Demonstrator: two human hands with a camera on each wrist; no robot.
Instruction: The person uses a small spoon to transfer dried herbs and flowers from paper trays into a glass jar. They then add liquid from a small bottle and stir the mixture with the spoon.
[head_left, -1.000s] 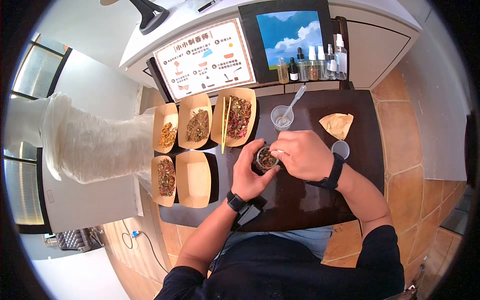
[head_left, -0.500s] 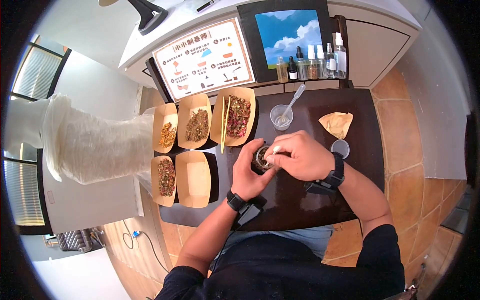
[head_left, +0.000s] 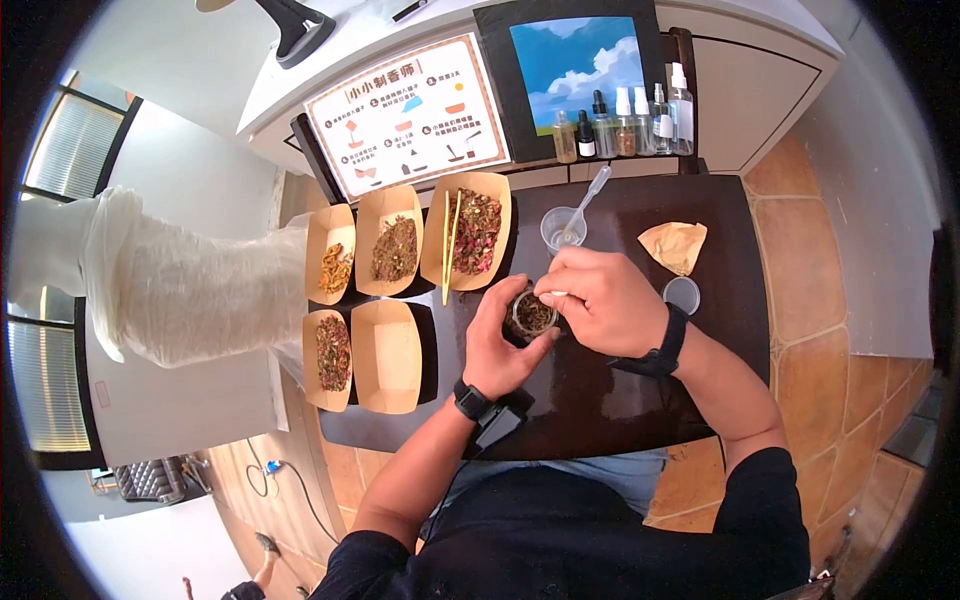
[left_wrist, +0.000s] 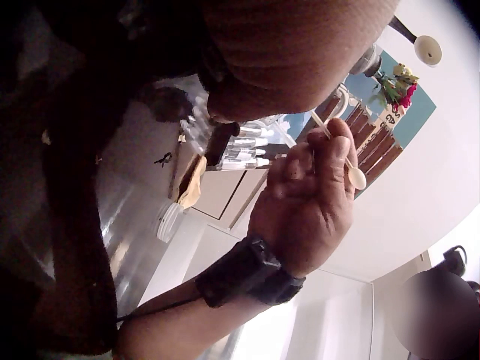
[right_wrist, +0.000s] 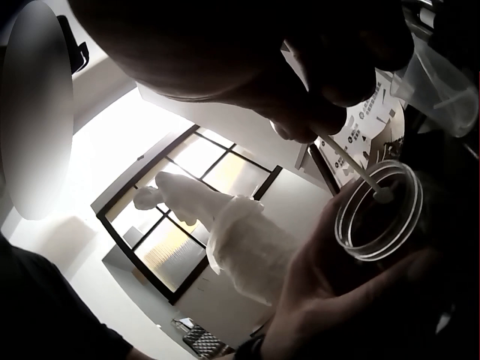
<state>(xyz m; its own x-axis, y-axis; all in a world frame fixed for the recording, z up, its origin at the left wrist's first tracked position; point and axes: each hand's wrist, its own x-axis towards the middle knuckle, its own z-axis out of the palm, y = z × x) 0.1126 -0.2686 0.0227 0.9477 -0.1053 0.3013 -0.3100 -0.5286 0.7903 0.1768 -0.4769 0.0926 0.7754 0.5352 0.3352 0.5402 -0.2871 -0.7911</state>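
Head view: we see a clear jar (head_left: 534,314) by the near side of the cup (head_left: 564,232), over the dark table (head_left: 650,412); can't tell if its base touches. Dried mix (head_left: 540,320) inside. Our L hand (head_left: 500,345) curls round the jar's sides; our R hand (head_left: 603,305) pinches a pale stirrer (head_left: 557,293) at its mouth. We'd guess the jar's light, stiff, smooth, maybe slippery, fragile if glass; best gripped round the walls below the rim. Vs. 0.5 s ago, R hand's shifted toward the jar's far edge, more mix shows, & a leg (head_left: 265,572) has appeared btm left.

L wrist view: R hand's fingers are closed on the stirrer, spoon-like end poking out past them. Prob. feather-light, slightly bendy; hold mid-shaft.

R wrist view: dark, but the stirrer's blunt tip looks to be within the jar's rim, L hand cupping the wall.
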